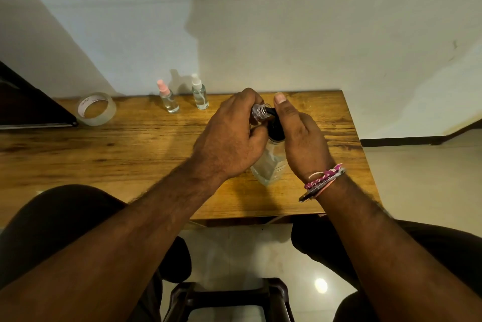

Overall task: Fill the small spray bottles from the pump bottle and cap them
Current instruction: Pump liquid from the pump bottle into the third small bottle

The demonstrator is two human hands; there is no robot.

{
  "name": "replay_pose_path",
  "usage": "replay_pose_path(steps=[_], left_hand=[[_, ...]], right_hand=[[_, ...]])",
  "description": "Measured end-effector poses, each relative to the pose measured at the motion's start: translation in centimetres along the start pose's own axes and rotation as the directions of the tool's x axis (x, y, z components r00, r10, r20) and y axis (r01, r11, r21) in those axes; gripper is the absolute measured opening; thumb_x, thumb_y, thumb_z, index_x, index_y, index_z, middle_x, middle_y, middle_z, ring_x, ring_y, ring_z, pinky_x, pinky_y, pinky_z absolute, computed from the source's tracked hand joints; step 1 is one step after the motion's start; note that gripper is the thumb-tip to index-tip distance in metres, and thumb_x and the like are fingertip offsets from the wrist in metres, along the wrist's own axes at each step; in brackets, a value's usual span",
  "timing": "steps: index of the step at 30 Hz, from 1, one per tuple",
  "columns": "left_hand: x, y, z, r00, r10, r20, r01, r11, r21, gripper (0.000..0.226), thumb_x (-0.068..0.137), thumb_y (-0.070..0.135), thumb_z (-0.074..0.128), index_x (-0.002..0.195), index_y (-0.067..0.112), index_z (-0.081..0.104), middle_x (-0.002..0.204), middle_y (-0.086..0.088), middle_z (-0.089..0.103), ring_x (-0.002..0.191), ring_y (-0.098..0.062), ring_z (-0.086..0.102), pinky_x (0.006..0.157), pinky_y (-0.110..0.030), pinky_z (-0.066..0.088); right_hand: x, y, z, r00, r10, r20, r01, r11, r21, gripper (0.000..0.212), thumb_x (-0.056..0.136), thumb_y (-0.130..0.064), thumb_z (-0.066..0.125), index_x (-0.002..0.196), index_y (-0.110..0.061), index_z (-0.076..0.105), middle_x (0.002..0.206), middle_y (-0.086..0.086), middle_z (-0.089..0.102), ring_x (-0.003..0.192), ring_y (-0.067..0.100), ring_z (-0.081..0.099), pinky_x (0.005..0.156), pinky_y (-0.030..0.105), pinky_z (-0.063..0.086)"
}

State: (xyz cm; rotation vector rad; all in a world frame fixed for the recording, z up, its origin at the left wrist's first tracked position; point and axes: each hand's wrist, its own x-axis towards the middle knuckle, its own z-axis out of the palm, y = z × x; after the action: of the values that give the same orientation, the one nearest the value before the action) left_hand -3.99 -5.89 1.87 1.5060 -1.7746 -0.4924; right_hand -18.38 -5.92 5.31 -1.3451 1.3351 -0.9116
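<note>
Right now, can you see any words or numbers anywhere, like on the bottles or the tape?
Tape roll: pink print on its inner ring, too small and blurred to read.
Pink-capped spray bottle: no label or words showing.
White-capped spray bottle: no label or words showing.
Pump bottle: clear body with no words showing; the hands hide part of it.
So there is nothing I can actually read.
</note>
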Motion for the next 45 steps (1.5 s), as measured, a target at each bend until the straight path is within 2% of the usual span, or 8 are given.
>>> replay_pose_path(steps=[5, 10, 15, 19, 25, 29, 40, 45], left_hand=[[0.0, 0.1, 0.0, 1.0, 0.006, -0.006, -0.006, 0.999, -0.032, 0.019, 0.085, 0.02, 0.058, 0.104, 0.021, 0.053, 0.09, 0.003, 0.058, 0.083, -0.015, 0.055, 0.066, -0.027, 0.041], [0.1, 0.4, -0.1, 1.0, 0.013, -0.022, -0.014, 0.999, -0.037, 0.02, 0.085, 0.014, 0.06, 0.102, 0.02, 0.052, 0.088, 0.005, 0.056, 0.08, -0.011, 0.053, 0.064, -0.022, 0.037], [0.1, 0.2, -0.1, 1.0, 0.012, -0.018, -0.012, 1.0, -0.012, 0.02, 0.087, 0.016, 0.06, 0.106, 0.018, 0.054, 0.092, 0.004, 0.058, 0.083, -0.012, 0.053, 0.067, -0.024, 0.039], [0.1, 0.3, -0.1, 1.0, 0.007, -0.011, -0.008, 0.999, -0.032, 0.021, 0.085, 0.025, 0.055, 0.105, 0.019, 0.055, 0.093, 0.005, 0.059, 0.085, -0.013, 0.055, 0.068, -0.027, 0.043], [0.2, 0.4, -0.2, 1.0, 0.015, -0.02, -0.016, 1.0, -0.02, 0.021, 0.083, 0.02, 0.056, 0.104, 0.02, 0.053, 0.09, 0.007, 0.055, 0.083, -0.012, 0.052, 0.067, -0.026, 0.039], [0.2, 0.2, -0.1, 1.0, 0.008, -0.013, -0.008, 1.0, -0.005, 0.022, 0.084, 0.02, 0.058, 0.105, 0.02, 0.053, 0.09, 0.008, 0.054, 0.084, -0.013, 0.051, 0.066, -0.028, 0.039], [0.1, 0.1, 0.1, 1.0, -0.002, 0.005, 0.002, 1.0, 0.02, 0.021, 0.087, 0.024, 0.058, 0.107, 0.02, 0.054, 0.094, 0.005, 0.058, 0.087, -0.013, 0.055, 0.067, -0.028, 0.043], [0.1, 0.2, -0.1, 1.0, 0.01, -0.007, -0.01, 0.999, 0.042, 0.02, 0.086, 0.022, 0.057, 0.106, 0.019, 0.054, 0.093, 0.004, 0.057, 0.086, -0.014, 0.053, 0.067, -0.027, 0.041]], right_hand=[[-0.1, 0.3, 0.0, 1.0, 0.007, 0.012, -0.007, 1.0, 0.002, 0.048, 0.109, -0.048, 0.044, 0.078, -0.023, 0.07, 0.077, 0.001, 0.069, 0.065, -0.012, 0.06, 0.055, 0.003, 0.042], [-0.1, 0.0, -0.2, 0.998, 0.018, 0.059, -0.02, 0.999, 0.034, 0.049, 0.109, -0.049, 0.041, 0.076, -0.032, 0.073, 0.064, -0.022, 0.071, 0.067, -0.013, 0.065, 0.057, 0.003, 0.043], [0.0, 0.4, -0.1, 0.999, 0.021, 0.041, -0.022, 1.0, 0.012, 0.054, 0.107, -0.057, 0.039, 0.09, -0.027, 0.08, 0.087, -0.007, 0.079, 0.085, -0.001, 0.072, 0.073, 0.016, 0.053], [0.3, 1.0, 0.1, 0.999, 0.038, -0.002, -0.038, 0.999, -0.013, 0.065, 0.101, -0.072, 0.04, 0.103, -0.02, 0.079, 0.103, 0.004, 0.079, 0.1, 0.017, 0.074, 0.093, 0.044, 0.058], [0.0, 0.9, 0.2, 0.999, 0.048, -0.022, -0.048, 0.999, -0.005, 0.073, 0.102, -0.065, 0.044, 0.103, 0.002, 0.073, 0.101, 0.025, 0.072, 0.1, 0.037, 0.067, 0.08, 0.045, 0.055], [0.1, 1.0, 0.3, 0.998, 0.044, -0.052, -0.044, 0.999, 0.011, 0.069, 0.104, -0.06, 0.046, 0.1, 0.004, 0.074, 0.097, 0.027, 0.07, 0.083, 0.034, 0.065, 0.068, 0.033, 0.045], [0.2, 0.8, 0.3, 0.999, -0.019, -0.049, 0.016, 0.998, -0.065, 0.062, 0.109, -0.049, 0.043, 0.093, 0.003, 0.072, 0.09, 0.025, 0.068, 0.073, 0.025, 0.062, 0.065, 0.034, 0.043], [0.5, 0.8, 0.1, 0.998, -0.059, -0.012, 0.057, 0.99, -0.127, 0.064, 0.112, -0.048, 0.037, 0.096, 0.003, 0.071, 0.092, 0.025, 0.071, 0.088, 0.036, 0.066, 0.078, 0.05, 0.053]])
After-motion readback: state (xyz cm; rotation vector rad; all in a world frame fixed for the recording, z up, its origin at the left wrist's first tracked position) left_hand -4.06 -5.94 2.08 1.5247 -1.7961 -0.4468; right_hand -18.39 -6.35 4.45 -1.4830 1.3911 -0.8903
